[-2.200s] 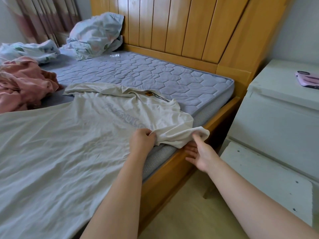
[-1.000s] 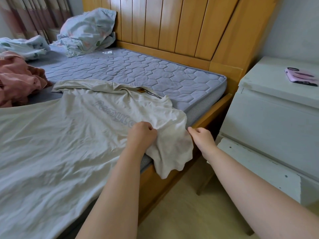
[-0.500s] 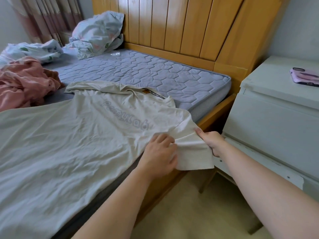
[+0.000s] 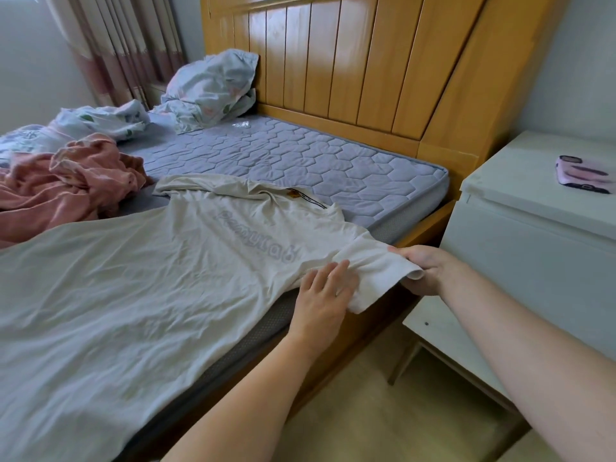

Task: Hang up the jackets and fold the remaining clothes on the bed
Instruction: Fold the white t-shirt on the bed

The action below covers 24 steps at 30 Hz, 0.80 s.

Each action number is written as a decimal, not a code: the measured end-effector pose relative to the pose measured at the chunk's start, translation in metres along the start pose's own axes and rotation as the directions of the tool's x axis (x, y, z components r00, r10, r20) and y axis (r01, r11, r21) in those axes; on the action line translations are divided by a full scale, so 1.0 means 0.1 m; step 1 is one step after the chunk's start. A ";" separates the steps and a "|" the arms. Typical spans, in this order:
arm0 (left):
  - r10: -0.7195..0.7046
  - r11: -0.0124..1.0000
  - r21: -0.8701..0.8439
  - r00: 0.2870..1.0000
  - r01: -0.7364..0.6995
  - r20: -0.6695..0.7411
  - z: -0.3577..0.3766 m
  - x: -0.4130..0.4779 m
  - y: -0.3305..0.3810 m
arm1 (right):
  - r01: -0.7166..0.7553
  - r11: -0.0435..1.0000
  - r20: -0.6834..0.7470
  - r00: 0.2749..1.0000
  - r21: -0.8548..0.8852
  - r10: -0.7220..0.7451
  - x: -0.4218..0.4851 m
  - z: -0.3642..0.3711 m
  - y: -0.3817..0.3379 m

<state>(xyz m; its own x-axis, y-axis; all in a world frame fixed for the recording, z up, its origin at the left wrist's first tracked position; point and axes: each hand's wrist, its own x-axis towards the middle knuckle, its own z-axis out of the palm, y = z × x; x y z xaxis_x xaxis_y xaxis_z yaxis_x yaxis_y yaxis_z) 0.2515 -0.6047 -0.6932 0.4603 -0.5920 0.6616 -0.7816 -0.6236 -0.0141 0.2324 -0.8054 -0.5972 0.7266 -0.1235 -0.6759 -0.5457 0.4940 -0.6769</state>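
A cream T-shirt point(image 4: 140, 288) with pale grey lettering lies spread flat across the near side of the bed point(image 4: 300, 158). Its right sleeve point(image 4: 373, 271) sticks out past the mattress edge. My right hand point(image 4: 426, 271) grips the end of that sleeve and holds it stretched out. My left hand point(image 4: 321, 298) lies flat on the shirt where the sleeve joins the body, fingers straight. A crumpled pink garment point(image 4: 63, 181) lies at the left of the bed.
A floral pillow point(image 4: 210, 88) and bunched floral bedding point(image 4: 103, 121) sit at the bed's far side by the wooden headboard point(image 4: 350, 55). A white nightstand point(image 4: 533, 228) with a pink phone point(image 4: 583, 175) stands close on the right. Curtains hang at the back left.
The bunched sleeve has been pulled out straight to the right by my right hand. My left hand let go of the fabric and now lies flat on it.
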 end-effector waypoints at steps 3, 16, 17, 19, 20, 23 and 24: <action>-0.014 0.998 -0.054 0.998 0.011 -0.059 -0.05 0.00 0.06 | 0.060 0.998 -0.070 0.996 0.018 -0.059 -0.02 0.01 -0.07; -0.602 -0.314 -0.657 0.391 0.686 0.696 -0.44 0.42 -0.58 | 0.404 0.541 0.140 0.876 -0.738 -0.462 0.18 0.48 -0.41; -0.571 -0.447 -0.639 0.351 0.626 0.742 -0.46 0.42 -0.67 | 0.389 0.409 0.130 0.836 -0.826 -0.533 0.25 0.57 -0.47; -0.537 -0.595 -0.608 0.302 0.526 0.787 -0.49 0.40 -0.84 | 0.383 0.271 0.165 0.794 -0.883 -0.584 0.35 0.78 -0.59; -0.535 -0.647 -0.596 0.273 0.476 0.799 -0.49 0.40 -0.93 | 0.396 0.278 0.188 0.807 -0.875 -0.560 0.41 0.88 -0.67; -0.568 -0.750 -0.582 0.146 0.313 0.810 -0.49 0.40 -1.18 | 0.382 0.340 0.206 0.867 -0.859 -0.453 0.63 1.16 -0.87; -0.581 -0.763 -0.592 0.125 0.259 0.804 -0.50 0.41 -1.24 | 0.377 0.380 0.178 0.867 -0.845 -0.465 0.72 1.25 -0.94</action>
<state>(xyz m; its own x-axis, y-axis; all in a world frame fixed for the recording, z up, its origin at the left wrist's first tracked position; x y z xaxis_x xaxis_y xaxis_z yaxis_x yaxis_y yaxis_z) 0.3463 -0.5264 -0.6272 0.8503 -0.1218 -0.5119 0.4665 0.6245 0.6263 0.3882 -0.7534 -0.5464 0.9583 -0.1832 -0.2194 -0.2857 -0.5859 -0.7584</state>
